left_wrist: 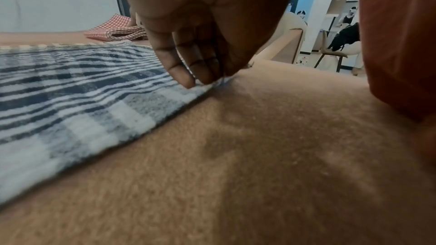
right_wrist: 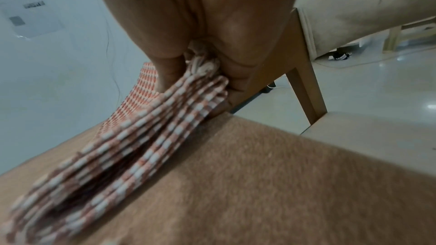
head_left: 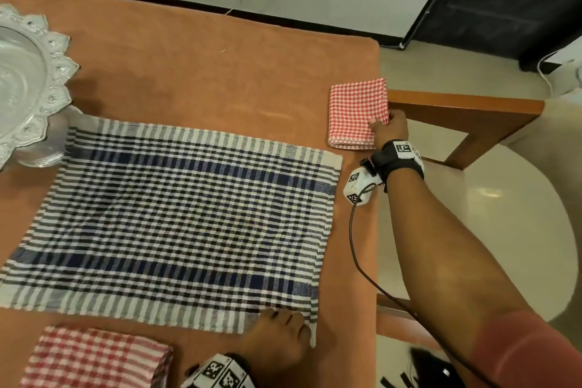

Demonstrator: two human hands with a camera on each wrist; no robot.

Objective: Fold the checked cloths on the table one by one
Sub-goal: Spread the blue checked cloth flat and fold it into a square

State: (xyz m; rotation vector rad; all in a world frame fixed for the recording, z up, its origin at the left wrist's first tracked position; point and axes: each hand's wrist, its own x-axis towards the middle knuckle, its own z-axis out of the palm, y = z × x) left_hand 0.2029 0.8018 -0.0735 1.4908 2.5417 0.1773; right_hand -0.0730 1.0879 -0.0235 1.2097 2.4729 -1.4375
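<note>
A large blue, black and white checked cloth (head_left: 176, 224) (left_wrist: 70, 90) lies spread flat on the orange-covered table (head_left: 204, 72). My left hand (head_left: 280, 321) (left_wrist: 212, 77) sits at its near right corner, fingertips (left_wrist: 186, 79) and thumb pinching the white border. A small folded red-and-white checked cloth (head_left: 356, 113) (right_wrist: 141, 146) (left_wrist: 111, 31) lies at the table's right edge. My right hand (head_left: 382, 124) (right_wrist: 205, 74) pinches its stacked layers at the near right corner. The right wrist view is blurred.
Another folded red checked cloth (head_left: 94, 356) lies at the near left. An ornate silver tray (head_left: 28, 79) stands at the far left, touching the blue cloth's corner. A wooden chair (head_left: 472, 110) with a cream seat stands just beyond the table's right edge.
</note>
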